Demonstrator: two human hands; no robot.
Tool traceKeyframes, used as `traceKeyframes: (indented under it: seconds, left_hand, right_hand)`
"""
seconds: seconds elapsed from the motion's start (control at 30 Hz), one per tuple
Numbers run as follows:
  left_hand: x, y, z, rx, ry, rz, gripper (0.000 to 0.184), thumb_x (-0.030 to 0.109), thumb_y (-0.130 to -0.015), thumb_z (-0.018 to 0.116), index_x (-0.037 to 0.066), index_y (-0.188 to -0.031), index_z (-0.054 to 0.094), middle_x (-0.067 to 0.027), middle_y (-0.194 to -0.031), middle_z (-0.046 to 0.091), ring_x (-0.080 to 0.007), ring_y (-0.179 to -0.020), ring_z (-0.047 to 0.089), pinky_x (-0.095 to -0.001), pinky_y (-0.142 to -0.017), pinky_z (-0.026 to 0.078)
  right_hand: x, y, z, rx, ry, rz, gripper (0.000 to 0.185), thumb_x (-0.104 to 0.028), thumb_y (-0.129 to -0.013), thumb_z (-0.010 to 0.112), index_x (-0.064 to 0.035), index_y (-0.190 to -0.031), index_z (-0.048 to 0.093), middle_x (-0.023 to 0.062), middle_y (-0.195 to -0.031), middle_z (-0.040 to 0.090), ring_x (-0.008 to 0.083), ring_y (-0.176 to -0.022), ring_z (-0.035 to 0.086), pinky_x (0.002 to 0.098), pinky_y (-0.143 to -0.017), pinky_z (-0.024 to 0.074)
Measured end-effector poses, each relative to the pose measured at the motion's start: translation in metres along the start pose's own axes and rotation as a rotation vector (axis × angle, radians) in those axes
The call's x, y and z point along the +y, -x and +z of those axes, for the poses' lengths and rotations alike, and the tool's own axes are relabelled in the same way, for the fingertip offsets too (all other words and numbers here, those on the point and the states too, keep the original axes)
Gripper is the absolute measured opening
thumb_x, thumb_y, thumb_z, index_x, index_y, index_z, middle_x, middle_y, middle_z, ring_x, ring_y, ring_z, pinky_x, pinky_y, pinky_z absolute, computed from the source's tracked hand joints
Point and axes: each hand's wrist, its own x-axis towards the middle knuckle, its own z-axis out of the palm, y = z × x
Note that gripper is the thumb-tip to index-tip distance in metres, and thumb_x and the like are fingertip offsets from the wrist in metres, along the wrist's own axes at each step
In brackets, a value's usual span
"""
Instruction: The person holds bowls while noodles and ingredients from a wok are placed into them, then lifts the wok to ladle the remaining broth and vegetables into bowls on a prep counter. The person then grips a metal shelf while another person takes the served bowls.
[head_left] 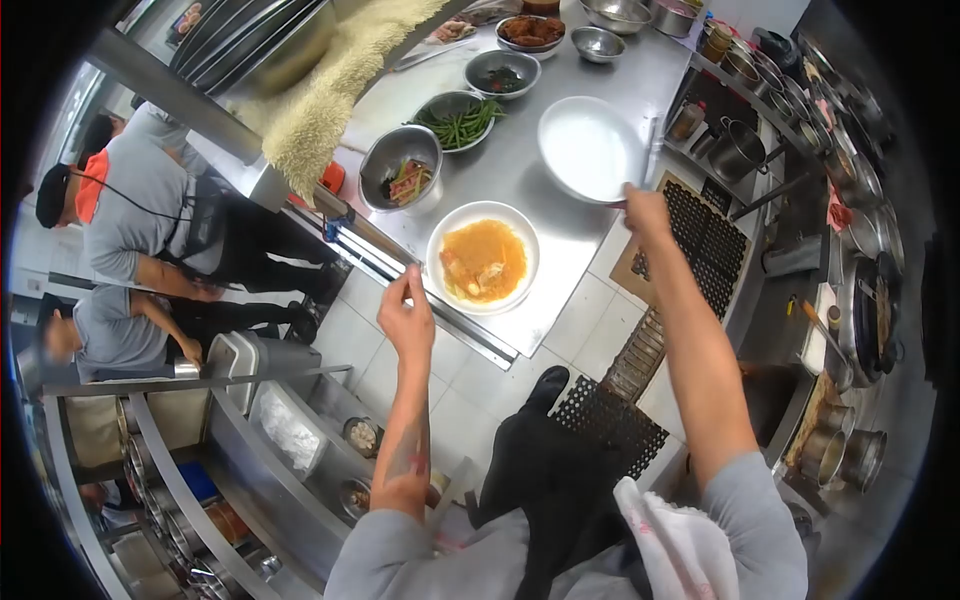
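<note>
My left hand [407, 312] is raised at the left side of a white bowl [433, 285] of orange sauce with pale pieces in it. Its thumb and fingertips are pinched together close to the rim; whether they touch it, or hold anything small, I cannot tell. My right hand [648, 214] is closed at the lower right rim of a second white bowl [590, 150], which has no food in it. This bowl is over the right part of the steel table [545, 290]. A thin metal utensil [652, 148] shows just beyond my right fingers.
Metal bowls hold cut vegetables [408, 184], green beans [462, 126] and browned food [531, 33]. A towel-covered shelf [320, 110] overhangs the table's left. Two people in grey shirts [140, 200] are at the left. Black perforated mats [705, 240] lie on the floor; a stove [860, 300] lines the right.
</note>
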Motion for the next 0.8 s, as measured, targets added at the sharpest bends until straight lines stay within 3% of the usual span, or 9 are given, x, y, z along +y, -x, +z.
traceKeyframes:
  seconds: [0.13,0.23,0.3,0.37,0.43,0.57,0.63,0.73,0.8]
  left_hand:
    - [0.076,0.116,-0.008,-0.893,0.616,-0.360,0.025,0.020,-0.092,0.066,0.001,-0.108,0.072,-0.0153,-0.089,0.073,-0.0198,-0.076,0.070,-0.0329,-0.073,0.055]
    - [0.153,0.197,0.028,-1.351,0.346,0.091,0.126,0.057,-0.066,0.085,0.015,-0.159,0.010,-0.0302,-0.157,0.020,-0.0433,-0.146,0.023,-0.0543,-0.116,0.025]
    - [0.204,0.233,0.067,-1.403,0.666,0.066,0.116,0.055,-0.075,0.080,0.016,-0.159,0.009,-0.0264,-0.158,0.023,-0.0418,-0.143,0.030,-0.0555,-0.114,0.029]
    - [0.278,0.257,0.080,-1.540,1.211,-0.765,0.093,0.046,-0.084,0.075,0.009,-0.153,0.026,-0.0241,-0.148,0.038,-0.0335,-0.139,0.038,-0.0519,-0.111,0.035]
    - [0.329,0.306,0.098,-1.599,1.258,-0.865,0.070,0.042,-0.090,0.068,0.006,-0.142,0.039,-0.0167,-0.133,0.050,-0.0285,-0.124,0.051,-0.0548,-0.101,0.045]
    - [0.363,0.425,0.101,-1.659,0.732,-0.883,0.037,0.029,-0.096,0.054,0.000,-0.119,0.053,-0.0146,-0.114,0.059,-0.0302,-0.105,0.061,-0.0492,-0.092,0.053]
    - [0.382,0.476,0.113,-1.844,0.883,-0.857,0.046,0.019,-0.090,0.048,-0.004,-0.130,0.048,-0.0182,-0.122,0.058,-0.0328,-0.113,0.059,-0.0481,-0.096,0.052]
    - [0.421,0.535,0.110,-1.889,0.709,-0.788,0.055,0.019,-0.085,0.047,-0.006,-0.133,0.045,-0.0190,-0.123,0.057,-0.0337,-0.113,0.059,-0.0453,-0.094,0.052]
    - [0.426,0.553,0.110,-1.869,0.660,-0.740,0.054,0.019,-0.085,0.046,-0.007,-0.133,0.045,-0.0197,-0.121,0.057,-0.0335,-0.110,0.060,-0.0443,-0.090,0.053]
  right_hand:
    - [-0.015,0.075,-0.143,0.009,-0.125,-0.120,0.029,-0.021,-0.087,0.063,0.0051,-0.076,0.058,0.0019,-0.057,0.050,0.0127,-0.045,0.045,0.0316,-0.040,0.0311]
    - [0.005,0.166,-0.254,0.189,-0.081,-0.124,0.023,-0.015,-0.086,0.063,0.0047,-0.078,0.055,-0.0003,-0.058,0.047,0.0094,-0.044,0.042,0.0286,-0.039,0.0288]
    - [0.030,0.240,-0.321,0.320,-0.042,-0.101,0.022,-0.014,-0.085,0.063,0.0061,-0.081,0.055,0.0025,-0.061,0.051,0.0093,-0.045,0.045,0.0285,-0.040,0.0311]
    - [0.070,0.304,-0.385,0.422,0.029,-0.059,0.023,-0.015,-0.084,0.064,0.0071,-0.083,0.057,0.0063,-0.064,0.056,0.0137,-0.047,0.050,0.0321,-0.042,0.0367]
    - [0.165,0.345,-0.455,0.559,0.292,-0.134,0.027,-0.016,-0.081,0.066,0.0098,-0.084,0.060,0.0112,-0.068,0.062,0.0216,-0.052,0.057,0.0377,-0.048,0.0438]
    - [0.214,0.463,-0.505,0.609,0.350,-0.009,0.039,-0.032,-0.084,0.069,0.0070,-0.080,0.064,0.0224,-0.068,0.064,0.0335,-0.065,0.064,0.0459,-0.061,0.0486]
    - [0.224,0.523,-0.541,0.606,0.040,-0.062,0.053,-0.050,-0.086,0.071,0.0012,-0.094,0.065,0.0178,-0.073,0.066,0.0261,-0.066,0.063,0.0416,-0.063,0.0489]
    - [0.278,0.605,-0.632,0.799,-0.041,-0.014,0.038,-0.032,-0.099,0.060,-0.0068,-0.126,0.054,-0.0010,-0.088,0.062,0.0073,-0.074,0.056,0.0253,-0.067,0.0462]
    - [0.297,0.663,-0.690,1.039,0.194,0.128,0.048,-0.043,-0.096,0.059,-0.0070,-0.127,0.057,0.0152,-0.106,0.068,0.0267,-0.099,0.066,0.0392,-0.088,0.0496]
